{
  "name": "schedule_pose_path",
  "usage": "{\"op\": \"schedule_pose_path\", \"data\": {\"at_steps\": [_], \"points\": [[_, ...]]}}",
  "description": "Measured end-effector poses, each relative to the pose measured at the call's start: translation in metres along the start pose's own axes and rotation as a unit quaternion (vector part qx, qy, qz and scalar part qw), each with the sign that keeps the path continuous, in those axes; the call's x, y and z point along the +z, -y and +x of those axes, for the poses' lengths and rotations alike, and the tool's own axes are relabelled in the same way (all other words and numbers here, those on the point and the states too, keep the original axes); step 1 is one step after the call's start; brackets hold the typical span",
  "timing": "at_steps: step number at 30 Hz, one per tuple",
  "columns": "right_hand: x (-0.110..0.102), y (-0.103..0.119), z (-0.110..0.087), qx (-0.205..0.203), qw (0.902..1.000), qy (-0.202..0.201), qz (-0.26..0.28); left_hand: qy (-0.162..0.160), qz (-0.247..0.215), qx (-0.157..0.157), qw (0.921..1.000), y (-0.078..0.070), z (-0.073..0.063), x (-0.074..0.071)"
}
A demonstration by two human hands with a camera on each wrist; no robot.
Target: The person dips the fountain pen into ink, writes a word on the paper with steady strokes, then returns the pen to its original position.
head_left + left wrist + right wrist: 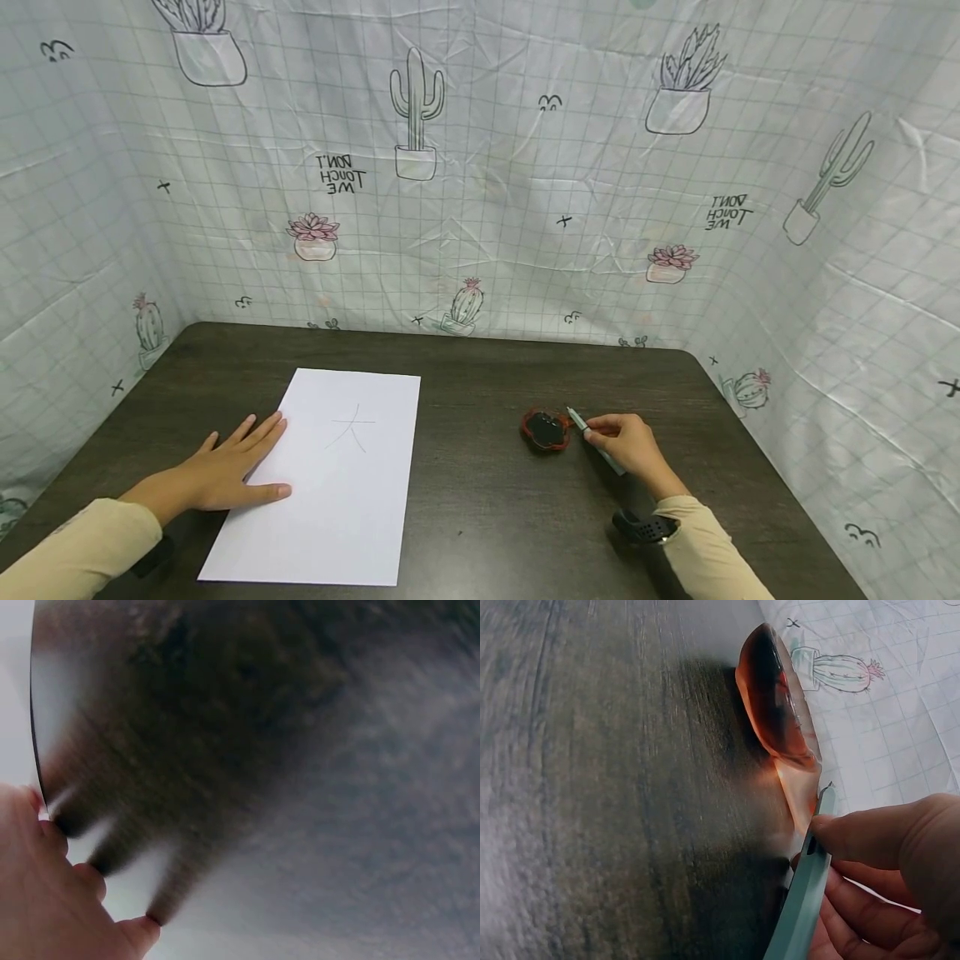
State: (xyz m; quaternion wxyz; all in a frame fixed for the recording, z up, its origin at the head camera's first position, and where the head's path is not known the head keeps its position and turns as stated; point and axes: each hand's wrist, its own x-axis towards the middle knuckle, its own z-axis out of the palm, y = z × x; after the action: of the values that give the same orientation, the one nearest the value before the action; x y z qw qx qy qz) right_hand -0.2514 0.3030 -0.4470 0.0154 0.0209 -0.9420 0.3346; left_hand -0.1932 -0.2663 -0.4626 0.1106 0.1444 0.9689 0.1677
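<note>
A white sheet of paper lies on the dark table, bearing a few thin crossing strokes in its upper half. My left hand rests on its left edge with fingers spread, the thumb over the sheet; in the left wrist view the fingertips touch down. Over at the right, my right hand pinches a pale green pen between thumb and fingers, its tip angled up and away. Just left of the tip sits a small red translucent dish with a wavy rim and something black inside.
Dark wood table stretches between the paper and the dish. Around its back and sides hangs a white gridded cloth printed with cacti. A dark band is strapped round the right wrist.
</note>
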Motion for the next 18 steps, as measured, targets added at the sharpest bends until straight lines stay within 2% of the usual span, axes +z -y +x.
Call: {"op": "schedule_pose_path", "data": {"at_steps": [8,18], "points": [[-0.0006,-0.0008,-0.001,0.005,1.0,0.002,0.003,-0.004,0.013,0.005,0.9999,-0.0026,0.0004,-0.0007],[-0.0017,0.0024,-0.0003,0.007,0.9997,0.021,0.005,-0.002,0.0,0.011,0.9999,0.0026,-0.0018,0.0024]]}}
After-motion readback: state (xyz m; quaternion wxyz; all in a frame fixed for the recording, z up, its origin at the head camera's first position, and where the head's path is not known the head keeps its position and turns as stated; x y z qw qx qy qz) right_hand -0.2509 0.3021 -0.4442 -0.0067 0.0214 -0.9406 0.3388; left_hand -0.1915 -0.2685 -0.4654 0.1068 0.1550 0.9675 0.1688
